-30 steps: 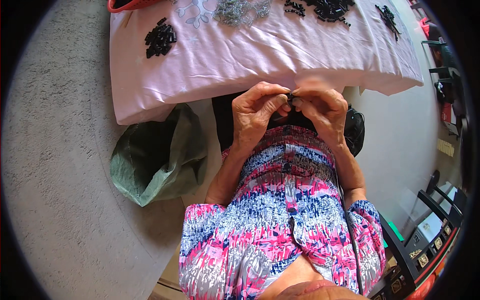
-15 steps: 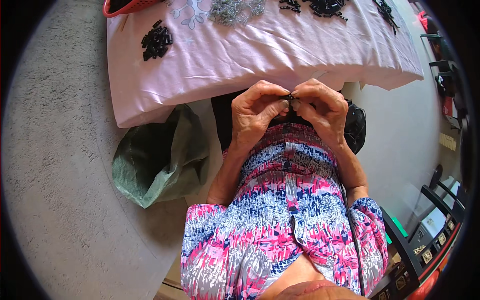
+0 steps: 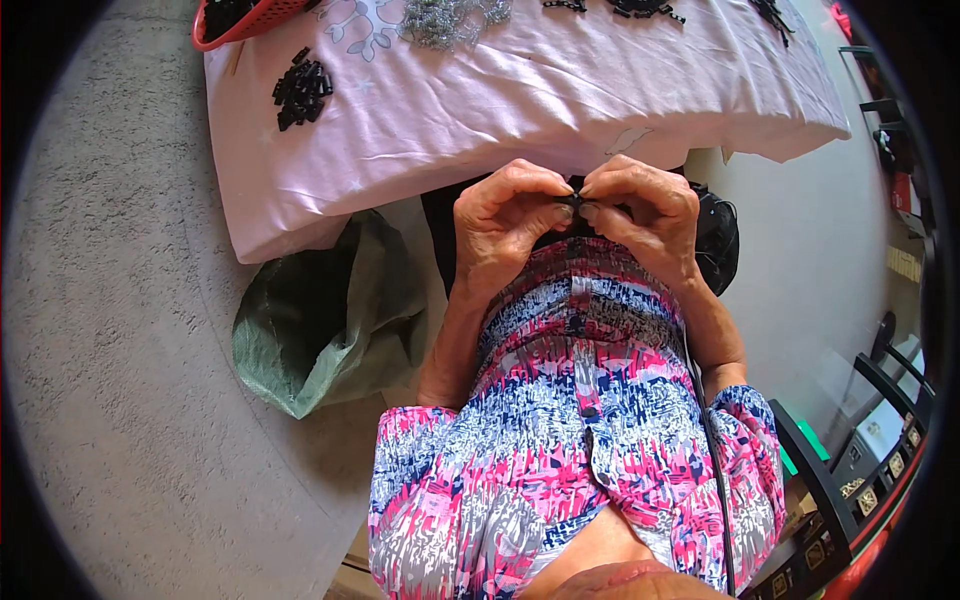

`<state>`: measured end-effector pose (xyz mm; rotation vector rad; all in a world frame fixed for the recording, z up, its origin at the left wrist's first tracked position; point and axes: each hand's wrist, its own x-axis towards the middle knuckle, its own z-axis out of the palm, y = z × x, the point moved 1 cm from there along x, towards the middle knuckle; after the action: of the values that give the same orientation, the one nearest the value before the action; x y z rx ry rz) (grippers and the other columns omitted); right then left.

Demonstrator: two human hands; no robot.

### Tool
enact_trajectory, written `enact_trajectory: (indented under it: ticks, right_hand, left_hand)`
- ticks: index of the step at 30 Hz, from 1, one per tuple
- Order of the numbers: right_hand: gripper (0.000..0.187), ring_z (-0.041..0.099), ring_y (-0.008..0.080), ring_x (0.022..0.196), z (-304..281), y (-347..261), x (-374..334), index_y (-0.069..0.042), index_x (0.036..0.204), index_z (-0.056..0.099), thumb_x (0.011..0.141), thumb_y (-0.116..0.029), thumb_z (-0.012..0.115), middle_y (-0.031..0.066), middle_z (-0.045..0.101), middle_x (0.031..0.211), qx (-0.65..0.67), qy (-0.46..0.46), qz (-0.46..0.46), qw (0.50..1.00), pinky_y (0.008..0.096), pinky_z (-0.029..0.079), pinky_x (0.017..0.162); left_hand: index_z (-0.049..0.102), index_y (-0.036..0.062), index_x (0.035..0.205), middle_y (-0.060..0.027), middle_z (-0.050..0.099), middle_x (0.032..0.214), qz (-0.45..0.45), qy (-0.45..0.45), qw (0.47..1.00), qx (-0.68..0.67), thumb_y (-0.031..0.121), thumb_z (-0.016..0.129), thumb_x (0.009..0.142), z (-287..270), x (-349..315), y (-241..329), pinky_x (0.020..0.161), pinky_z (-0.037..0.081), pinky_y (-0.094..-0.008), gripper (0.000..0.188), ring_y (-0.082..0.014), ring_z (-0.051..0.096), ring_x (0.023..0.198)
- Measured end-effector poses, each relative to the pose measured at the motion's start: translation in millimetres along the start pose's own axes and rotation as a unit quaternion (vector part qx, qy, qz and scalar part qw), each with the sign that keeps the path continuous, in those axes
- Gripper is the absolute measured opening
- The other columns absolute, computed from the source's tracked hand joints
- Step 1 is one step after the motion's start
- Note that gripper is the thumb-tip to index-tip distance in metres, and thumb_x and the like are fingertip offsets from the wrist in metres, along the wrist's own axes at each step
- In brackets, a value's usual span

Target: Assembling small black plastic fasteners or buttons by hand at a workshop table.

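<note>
At the frame's left lies a green sack (image 3: 325, 320) on the floor. At upper centre, your left hand (image 3: 505, 225) and right hand (image 3: 640, 215) meet fingertip to fingertip, both pinched shut on one small black part (image 3: 572, 200). It sits between them, equally near each, just below the edge of the pink-covered counter (image 3: 520, 90). Its long axis is too small to tell.

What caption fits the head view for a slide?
Both hands, left and right, pinch a small black part above a pink cloth.
</note>
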<state>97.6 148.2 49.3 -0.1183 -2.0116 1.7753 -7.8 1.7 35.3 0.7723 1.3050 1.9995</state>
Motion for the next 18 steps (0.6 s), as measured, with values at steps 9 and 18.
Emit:
enact_trajectory:
  ticks: [9, 18]
  right_hand:
    - [0.023, 0.062, 0.0120, 0.067, 1.2, -3.0, -0.9, 0.008, 0.088, 0.066, 0.069, 0.019, 0.063, 0.0124, 0.065, 0.085, -0.014, -0.011, -0.002, 1.000, 0.0220, 0.049, 0.057]
    - [0.017, 0.066, 0.0146, 0.068, 6.3, 5.2, -7.7, 0.008, 0.092, 0.067, 0.076, 0.013, 0.068, 0.0139, 0.067, 0.087, 0.039, -0.006, 0.017, 0.999, 0.0234, 0.053, 0.059]
  left_hand:
    - [0.065, -0.0055, 0.093, -0.0102, 0.064, 0.091, 0.030, -0.004, 0.999, 0.037, -0.020, 0.063, 0.076, -0.8, -1.1, 3.6, 0.069, 0.054, -0.0236, 0.023, -0.0131, 0.062, 0.076]
    - [0.066, -0.0053, 0.100, -0.0131, 0.064, 0.093, 0.001, 0.013, 1.000, 0.008, -0.014, 0.065, 0.079, -6.0, -7.4, -7.8, 0.067, 0.054, -0.0268, 0.022, -0.0157, 0.063, 0.074]
